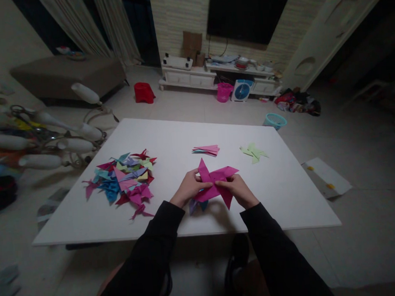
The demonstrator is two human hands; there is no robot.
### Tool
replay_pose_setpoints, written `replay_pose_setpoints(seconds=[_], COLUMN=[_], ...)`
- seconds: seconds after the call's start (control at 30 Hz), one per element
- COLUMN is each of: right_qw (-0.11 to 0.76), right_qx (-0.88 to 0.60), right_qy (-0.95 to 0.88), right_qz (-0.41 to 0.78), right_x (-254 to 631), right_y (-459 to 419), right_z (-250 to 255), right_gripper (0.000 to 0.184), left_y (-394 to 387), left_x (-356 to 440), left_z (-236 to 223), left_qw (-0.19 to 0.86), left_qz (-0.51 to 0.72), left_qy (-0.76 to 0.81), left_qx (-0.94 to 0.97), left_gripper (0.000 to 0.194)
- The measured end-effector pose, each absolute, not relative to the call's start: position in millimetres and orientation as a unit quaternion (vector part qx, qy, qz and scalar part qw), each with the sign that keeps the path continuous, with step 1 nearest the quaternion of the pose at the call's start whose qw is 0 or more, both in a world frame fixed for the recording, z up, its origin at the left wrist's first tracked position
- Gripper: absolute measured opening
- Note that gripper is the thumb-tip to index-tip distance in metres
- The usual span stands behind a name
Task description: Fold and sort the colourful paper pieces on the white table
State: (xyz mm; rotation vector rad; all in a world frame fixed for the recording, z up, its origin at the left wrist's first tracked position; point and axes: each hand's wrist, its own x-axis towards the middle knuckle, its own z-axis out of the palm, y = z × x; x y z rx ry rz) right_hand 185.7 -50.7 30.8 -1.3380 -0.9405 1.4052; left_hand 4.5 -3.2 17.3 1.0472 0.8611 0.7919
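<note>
A magenta folded paper pinwheel (pixel 216 177) with pointed arms is held between both hands above the white table (pixel 169 134). My left hand (pixel 190 187) pinches its left side, thumb on top. On the right side, my right hand (pixel 238 189) grips it the same way, thumb near the centre. Beneath the pinwheel, blue and lilac paper points (pixel 199 205) show in part; the rest of them is hidden. Just beyond it lies a small stack of folded pink and teal paper strips (pixel 207 150). A pale green paper pinwheel (pixel 253 152) rests farther right.
A heap of colourful origami cranes (pixel 125 178) covers the table's left part. Left of the table stands a lamp with several white shades (pixel 73 145). A teal basket (pixel 275 121) is on the floor past the far right corner, and a red stool (pixel 144 93) stands beyond.
</note>
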Motion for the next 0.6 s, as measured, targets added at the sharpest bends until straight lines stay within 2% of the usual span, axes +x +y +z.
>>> replay_pose_setpoints(seconds=[0.17, 0.33, 0.43, 0.6], right_qw=[0.5, 0.614, 0.683, 0.699], right_qx=[-0.575, -0.61, -0.623, -0.644], right_qy=[-0.376, -0.264, -0.176, -0.136], right_qz=[0.528, 0.426, 0.338, 0.278], right_x=[193.8, 235.5, 277.6, 344.5], right_y=[-46.7, -23.5, -2.0, 32.7], right_z=[19.0, -2.6, -11.9, -23.7], right_gripper=[0.025, 0.031, 0.027, 0.016], left_y=[-1.7, 3.5, 4.8, 2.6], left_x=[2.6, -3.4, -5.3, -5.0], left_z=[23.2, 25.2, 22.8, 17.7], left_qw=[0.686, 0.651, 0.624, 0.608], left_qz=[0.373, 0.348, 0.348, 0.339], left_qy=[0.401, 0.434, 0.448, 0.435], left_qx=[0.479, 0.516, 0.537, 0.571], left_gripper=[0.045, 0.036, 0.033, 0.031])
